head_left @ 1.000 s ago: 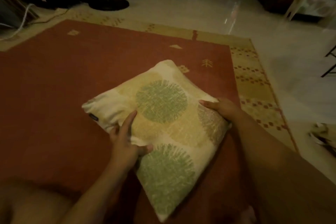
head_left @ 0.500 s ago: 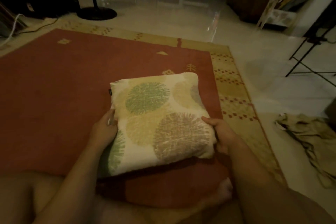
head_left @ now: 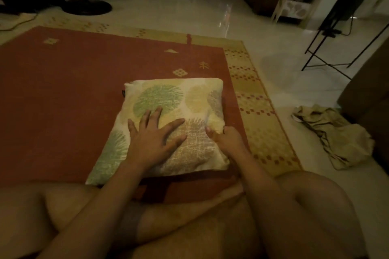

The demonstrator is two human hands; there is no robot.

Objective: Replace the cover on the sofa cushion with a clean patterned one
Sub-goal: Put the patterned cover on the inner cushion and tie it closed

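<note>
Now pressing down with flat left hand (head_left: 153,141), fingers spread, on stuffed cream cushion cover (head_left: 195,99) printed with green and tan circles; pinching its right edge with curled right hand (head_left: 228,140). Lying on red woven rug (head_left: 84,90); farther right, crumpled beige cloth (head_left: 334,139).

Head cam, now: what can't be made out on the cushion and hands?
Head view only.
- Closure of cushion: none visible; right hand covers part of the right edge.
- Right hand's grip: fingertips buried in fabric.
- dark tag on cushion's left edge: too small to read.
- crumpled cloth on floor: too dim to identify.
</note>
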